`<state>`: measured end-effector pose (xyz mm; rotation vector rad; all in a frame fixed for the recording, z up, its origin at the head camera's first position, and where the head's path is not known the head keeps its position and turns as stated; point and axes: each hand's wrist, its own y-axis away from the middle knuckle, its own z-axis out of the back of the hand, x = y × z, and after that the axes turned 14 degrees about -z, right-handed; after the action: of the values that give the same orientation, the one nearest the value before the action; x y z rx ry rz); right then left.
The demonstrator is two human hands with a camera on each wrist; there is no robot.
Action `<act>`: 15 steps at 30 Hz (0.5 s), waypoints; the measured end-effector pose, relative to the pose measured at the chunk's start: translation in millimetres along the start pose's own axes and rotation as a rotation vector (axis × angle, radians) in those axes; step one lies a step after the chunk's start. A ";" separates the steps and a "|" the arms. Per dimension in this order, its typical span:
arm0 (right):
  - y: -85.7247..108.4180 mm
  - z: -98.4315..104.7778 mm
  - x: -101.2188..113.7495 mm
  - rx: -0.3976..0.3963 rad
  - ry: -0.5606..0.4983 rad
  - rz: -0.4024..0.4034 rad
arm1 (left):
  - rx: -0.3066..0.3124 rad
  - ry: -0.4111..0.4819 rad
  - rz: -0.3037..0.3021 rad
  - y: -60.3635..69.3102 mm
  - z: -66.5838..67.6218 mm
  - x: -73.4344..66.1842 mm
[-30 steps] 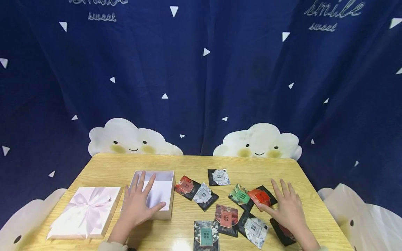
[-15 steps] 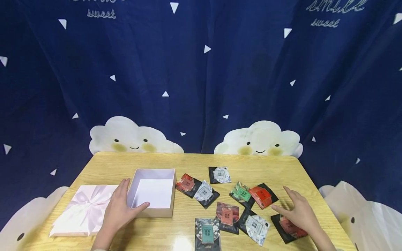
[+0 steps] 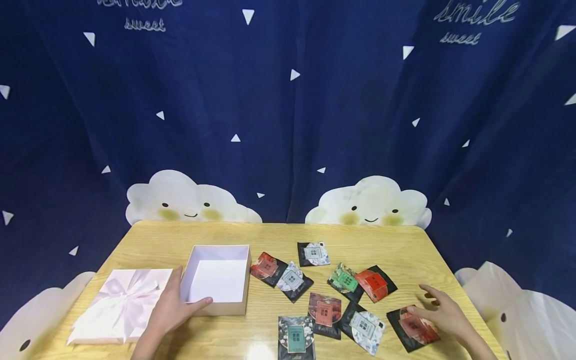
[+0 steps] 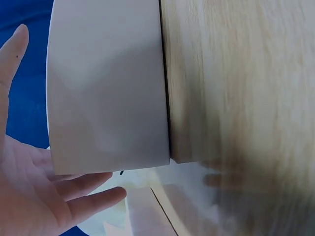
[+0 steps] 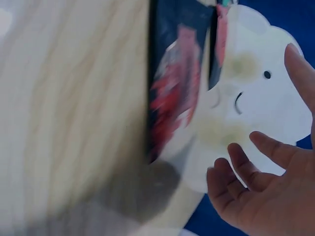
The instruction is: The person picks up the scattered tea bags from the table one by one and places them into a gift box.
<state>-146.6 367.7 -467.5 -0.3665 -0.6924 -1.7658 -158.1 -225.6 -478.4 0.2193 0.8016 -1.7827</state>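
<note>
A pale pink open box (image 3: 225,309) stands on the table, its white inside bare. My left hand (image 3: 173,306) is spread at the box's left side, thumb near the front corner. In the left wrist view its fingers (image 4: 98,199) extend past the box wall (image 4: 108,88); whether they touch it, I cannot tell. Over the right edge of a black-and-red tea sachet (image 3: 411,327) hovers my right hand (image 3: 445,314), fingers loosely bent and thumb reaching above the sachet. The right wrist view shows that hand (image 5: 275,184) holding nothing, apart from the blurred sachet (image 5: 177,93).
A lid with a ribbon bow (image 3: 123,305) lies left of the box. Several tea sachets are scattered mid-table, including a green one (image 3: 345,281), a bright red one (image 3: 375,283) and a teal-labelled one (image 3: 296,339). A dark blue curtain (image 3: 288,110) hangs behind the wooden table (image 3: 270,232).
My left hand has drawn back from above the box to its left side. The right hand has moved right and lower, from beside the bright red sachet to the black-and-red one.
</note>
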 end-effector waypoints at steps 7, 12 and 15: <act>-8.3 0.8 -19.7 0.029 -0.035 0.042 | -0.028 0.004 -0.062 -0.2 -5.1 6.2; -17.4 -2.2 -37.1 0.151 -0.097 0.183 | 0.002 -0.017 -0.035 0.7 -5.6 8.4; -23.3 -5.9 -47.3 0.231 -0.165 0.307 | 0.028 -0.022 -0.014 0.5 -4.5 8.2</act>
<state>-153.7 404.4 -505.3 -0.4382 -0.8978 -1.3604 -161.8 -229.2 -486.2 0.2122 0.7645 -1.8071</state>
